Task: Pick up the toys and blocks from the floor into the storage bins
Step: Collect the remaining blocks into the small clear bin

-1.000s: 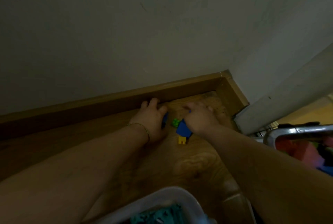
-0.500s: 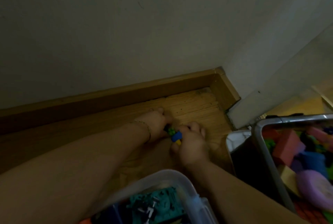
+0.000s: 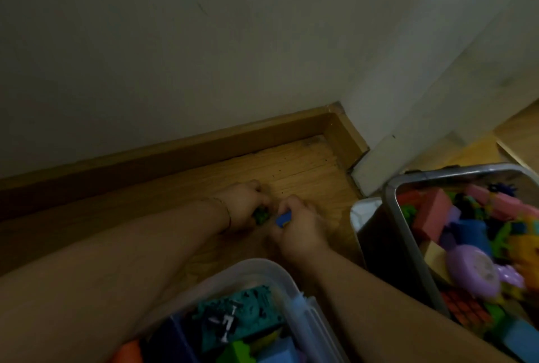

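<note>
With both hands low by the skirting, the last blocks get gathered.
Left hand (image 3: 243, 209) curls round a green block (image 3: 261, 216), right hand (image 3: 297, 227) pinches a blue block (image 3: 283, 219) (fists closed so nothing spills), bins (image 3: 280, 273) waiting close by.

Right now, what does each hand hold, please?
Left hand: closed on a green block.
Right hand: closed on a blue block.

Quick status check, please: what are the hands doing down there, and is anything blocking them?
Left hand shut on green toy. Right hand shut on blue block. Both low over floor, bins close by. Nothing in the way.
</note>
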